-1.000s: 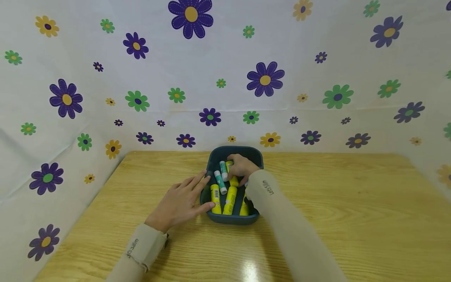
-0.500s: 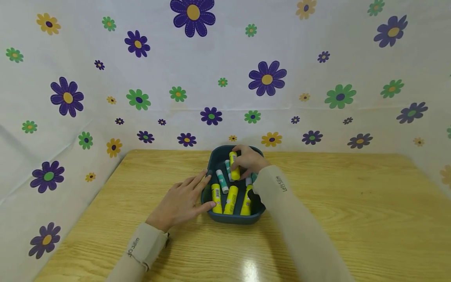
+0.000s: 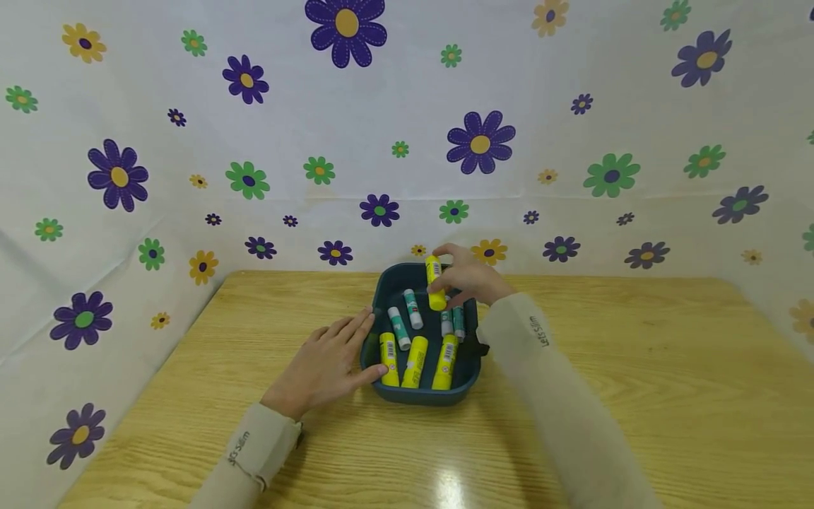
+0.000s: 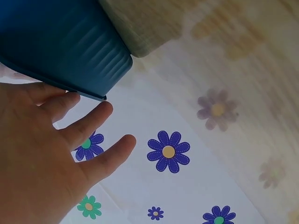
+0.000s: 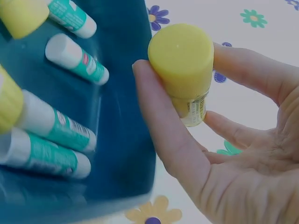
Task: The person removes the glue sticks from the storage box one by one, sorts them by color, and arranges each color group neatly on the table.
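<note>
My right hand (image 3: 473,276) pinches a yellow glue stick (image 3: 435,283) between thumb and fingers, above the far right part of a dark blue bin (image 3: 420,397). Up close in the right wrist view, the yellow glue stick (image 5: 182,60) shows its cap end. My left hand (image 3: 327,364) has its fingers extended, their tips touching the bin's left rim; the left wrist view shows them along the bin's edge (image 4: 88,95). Inside the bin lie a yellow glue stick (image 3: 389,359) at the near left, two more yellow ones beside it, and several smaller green-and-white glue sticks (image 3: 398,329).
The bin stands on a wooden table (image 3: 604,375), close to its back edge. Behind the table hangs a white cloth (image 3: 280,127) printed with flowers, which also runs along the left side.
My right hand has lifted the yellow glue stick out from among the others, up and to the right. More green-and-white sticks on the bin's right side are uncovered. My left hand stays put.
</note>
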{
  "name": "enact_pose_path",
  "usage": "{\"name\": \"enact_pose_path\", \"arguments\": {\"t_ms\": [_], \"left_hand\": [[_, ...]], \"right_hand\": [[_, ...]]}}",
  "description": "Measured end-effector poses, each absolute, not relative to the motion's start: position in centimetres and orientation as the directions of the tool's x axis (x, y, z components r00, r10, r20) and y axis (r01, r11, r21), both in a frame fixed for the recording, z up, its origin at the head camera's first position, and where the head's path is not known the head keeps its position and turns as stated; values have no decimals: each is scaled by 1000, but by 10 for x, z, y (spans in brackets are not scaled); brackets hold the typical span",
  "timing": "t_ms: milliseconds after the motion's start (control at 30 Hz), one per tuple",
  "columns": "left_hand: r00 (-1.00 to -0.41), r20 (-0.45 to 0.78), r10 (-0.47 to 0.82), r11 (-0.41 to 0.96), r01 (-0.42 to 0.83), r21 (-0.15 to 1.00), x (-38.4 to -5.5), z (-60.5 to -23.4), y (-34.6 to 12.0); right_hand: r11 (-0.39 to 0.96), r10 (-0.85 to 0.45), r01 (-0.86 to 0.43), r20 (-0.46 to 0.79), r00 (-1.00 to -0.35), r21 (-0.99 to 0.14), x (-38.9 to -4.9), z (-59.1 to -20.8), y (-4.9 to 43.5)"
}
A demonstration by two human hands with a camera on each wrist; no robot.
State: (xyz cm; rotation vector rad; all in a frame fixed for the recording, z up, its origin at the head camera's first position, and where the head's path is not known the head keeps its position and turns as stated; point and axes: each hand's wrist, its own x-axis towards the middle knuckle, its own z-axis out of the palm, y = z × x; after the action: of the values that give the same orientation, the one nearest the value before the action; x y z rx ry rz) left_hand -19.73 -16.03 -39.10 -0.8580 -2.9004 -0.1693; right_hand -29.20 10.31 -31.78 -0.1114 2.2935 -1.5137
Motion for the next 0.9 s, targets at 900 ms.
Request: {"name": "enact_pose_path", "arguments": {"t_ms": [900], "left_hand": [[-831, 151, 535, 831, 550, 82, -198, -394, -158]], "right_hand": [[359, -248, 149, -248, -937, -921, -280, -327, 176]]}}
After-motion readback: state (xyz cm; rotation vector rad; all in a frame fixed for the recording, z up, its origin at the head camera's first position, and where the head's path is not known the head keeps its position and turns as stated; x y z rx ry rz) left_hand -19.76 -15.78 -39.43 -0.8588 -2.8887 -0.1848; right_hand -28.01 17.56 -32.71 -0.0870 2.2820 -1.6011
